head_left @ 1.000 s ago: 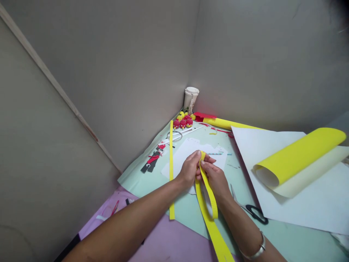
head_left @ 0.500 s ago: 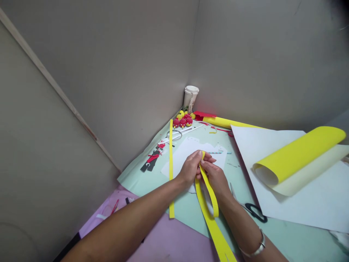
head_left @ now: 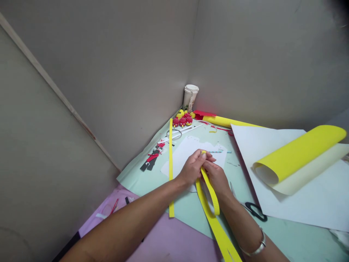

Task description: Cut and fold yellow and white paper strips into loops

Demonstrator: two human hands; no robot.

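My left hand (head_left: pixel 193 165) and my right hand (head_left: pixel 216 176) meet over a white sheet (head_left: pixel 181 154), both closed on one yellow corrugated paper strip (head_left: pixel 214 196). Its end pokes up between the fingertips, in a small bend or coil whose exact shape is hidden. From there the strip hangs in a long loop below my hands. A wider yellow band runs down to the bottom edge; whether it is the same piece I cannot tell. Another yellow strip (head_left: pixel 171 153) lies straight on the pale green table cover (head_left: pixel 188 211), passing under my left forearm.
Scissors with black handles (head_left: pixel 256 211) lie right of my right forearm. Beyond them a rolled yellow sheet (head_left: pixel 300 156) rests on white paper (head_left: pixel 308 207). At the back stand red-and-yellow round pieces (head_left: pixel 182 122) and a white cup (head_left: pixel 191 96). Black and red scraps (head_left: pixel 149 162) lie left.
The strip's upper end between my fingertips is bent over more and shows less. My left thumb has shifted onto it. The hanging loop has moved slightly; both hands stay in place.
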